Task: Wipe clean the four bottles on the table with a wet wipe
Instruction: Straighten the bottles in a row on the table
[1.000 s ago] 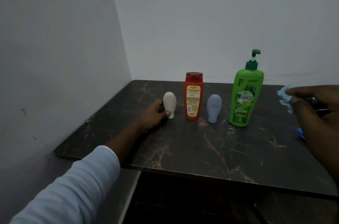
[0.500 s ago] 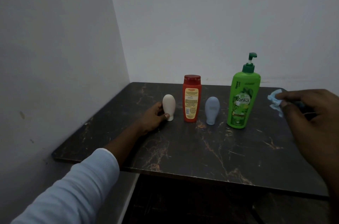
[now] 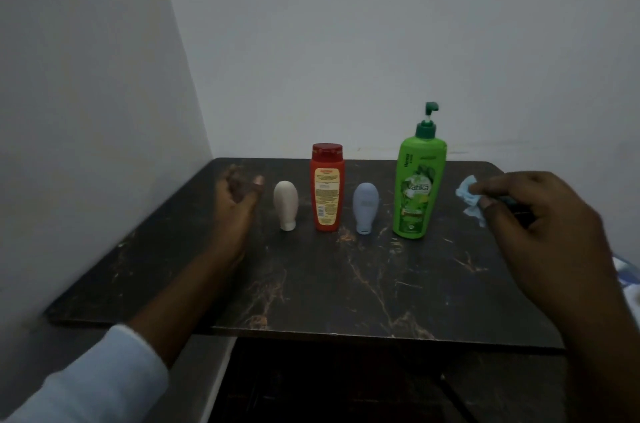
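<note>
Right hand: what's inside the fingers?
A crumpled light-blue wet wipe pinched in the right hand. Part pokes out leftward; the rest is covered by the fingers.

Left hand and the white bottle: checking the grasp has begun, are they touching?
Apart. The head view shows dark table between the open left hand and the upright white bottle.

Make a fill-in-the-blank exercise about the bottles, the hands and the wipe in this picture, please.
1. The tallest bottle, the green bottle, has a ____ on top.
2. The wipe is held by the ____ hand.
3. The red bottle stands between the white bottle and the ____ bottle.
4. The left hand is open beside the white bottle and holds ____.

Missing words: pump; right; blue; nothing
</note>
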Demonstrator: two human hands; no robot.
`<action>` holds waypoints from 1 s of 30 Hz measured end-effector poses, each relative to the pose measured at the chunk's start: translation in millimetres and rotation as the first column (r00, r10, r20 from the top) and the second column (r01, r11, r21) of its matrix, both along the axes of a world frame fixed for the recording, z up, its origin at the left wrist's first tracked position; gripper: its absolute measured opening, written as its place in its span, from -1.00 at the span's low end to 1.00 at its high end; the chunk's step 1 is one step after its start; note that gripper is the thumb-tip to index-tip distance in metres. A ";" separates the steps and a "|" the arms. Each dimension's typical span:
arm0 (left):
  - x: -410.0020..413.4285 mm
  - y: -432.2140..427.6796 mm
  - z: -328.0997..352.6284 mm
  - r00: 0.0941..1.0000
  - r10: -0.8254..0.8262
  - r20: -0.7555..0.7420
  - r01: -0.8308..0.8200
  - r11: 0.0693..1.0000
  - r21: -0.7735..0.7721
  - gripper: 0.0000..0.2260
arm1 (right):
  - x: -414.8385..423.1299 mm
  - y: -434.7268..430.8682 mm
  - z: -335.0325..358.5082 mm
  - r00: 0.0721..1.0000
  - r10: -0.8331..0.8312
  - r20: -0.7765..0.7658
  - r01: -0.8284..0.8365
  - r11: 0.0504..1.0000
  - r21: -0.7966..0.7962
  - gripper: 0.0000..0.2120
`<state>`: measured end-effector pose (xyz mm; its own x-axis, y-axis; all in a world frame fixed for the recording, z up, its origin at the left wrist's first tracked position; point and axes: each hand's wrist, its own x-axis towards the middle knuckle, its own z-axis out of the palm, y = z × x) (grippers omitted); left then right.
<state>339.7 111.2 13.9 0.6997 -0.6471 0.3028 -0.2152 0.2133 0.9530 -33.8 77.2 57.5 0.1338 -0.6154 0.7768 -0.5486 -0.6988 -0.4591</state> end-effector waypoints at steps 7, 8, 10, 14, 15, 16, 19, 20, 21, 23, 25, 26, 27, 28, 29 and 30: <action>-129.5 42.0 42.8 0.965 -0.087 0.247 0.129 0.979 -0.157 -0.80 | -15.7 0.0 -8.1 0.975 0.181 0.129 -0.203 0.962 0.181 -0.71; -149.7 42.1 43.6 0.940 -0.211 0.267 0.249 0.962 -0.114 -0.81 | -19.5 0.0 -11.1 0.966 0.207 0.157 -0.238 0.948 0.212 -0.71; -187.4 34.8 40.9 0.856 -0.438 0.276 0.456 0.890 -0.003 -0.77 | -27.8 -3.2 -16.0 0.942 0.254 0.219 -0.307 0.915 0.263 -0.66; -248.1 6.7 27.8 0.764 -0.628 0.148 0.635 0.772 -0.001 -0.72 | -50.5 -15.6 -19.0 0.886 0.321 0.334 -0.429 0.842 0.329 -0.66; -261.4 0.0 24.9 0.761 -0.643 0.091 0.647 0.762 -0.024 -0.73 | -59.1 -17.7 -19.5 0.885 0.321 0.336 -0.430 0.841 0.329 -0.70; -274.3 -5.8 22.3 0.748 -0.663 0.033 0.664 0.746 -0.049 -0.75 | -68.7 -18.8 -21.0 0.887 0.320 0.334 -0.428 0.842 0.329 -0.74; -309.4 -21.6 8.5 0.707 -0.707 -0.015 0.704 0.706 -0.072 -0.83 | -103.0 -14.9 -30.9 0.904 0.269 0.331 -0.384 0.851 0.358 -0.77; -323.0 -24.3 3.7 0.696 -0.719 0.003 0.718 0.694 -0.054 -0.83 | -117.4 -12.2 -37.3 0.899 0.229 0.373 -0.373 0.846 0.381 -0.79; -337.7 -26.2 -1.3 0.681 -0.732 0.019 0.732 0.680 -0.037 -0.83 | -132.7 -9.4 -44.6 0.889 0.177 0.422 -0.359 0.841 0.404 -0.79; -371.5 -23.9 -14.4 0.619 -0.785 0.021 0.785 0.619 -0.015 -0.81 | -166.6 1.1 -63.0 0.865 0.064 0.498 -0.317 0.840 0.441 -0.82; -407.7 -22.2 -27.7 0.545 -0.839 0.002 0.839 0.544 -0.020 -0.81 | -200.1 13.5 -83.8 0.832 -0.046 0.553 -0.268 0.839 0.474 -0.87; -425.6 -22.8 -36.7 0.533 -0.843 0.073 0.846 0.533 -0.016 -0.82 | -215.7 20.7 -93.8 0.803 -0.104 0.587 -0.254 0.832 0.494 -0.88; -443.4 -24.0 -46.1 0.534 -0.819 0.210 0.838 0.546 -0.005 -0.85 | -230.7 28.5 -103.0 0.762 -0.169 0.625 -0.243 0.820 0.518 -0.90; -461.2 -25.7 -55.9 0.515 -0.769 0.379 0.827 0.562 0.016 -0.89 | -245.5 36.6 -111.7 0.708 -0.240 0.665 -0.238 0.805 0.544 -0.90; -477.5 -26.7 -68.5 0.487 -0.694 0.531 0.812 0.584 0.019 -0.92 | -258.8 44.8 -118.8 0.639 -0.303 0.707 -0.250 0.787 0.564 -0.90; -494.3 -26.3 -81.3 0.449 -0.649 0.614 0.813 0.582 0.020 -0.91 | -272.2 52.7 -126.5 0.562 -0.355 0.747 -0.277 0.771 0.574 -0.90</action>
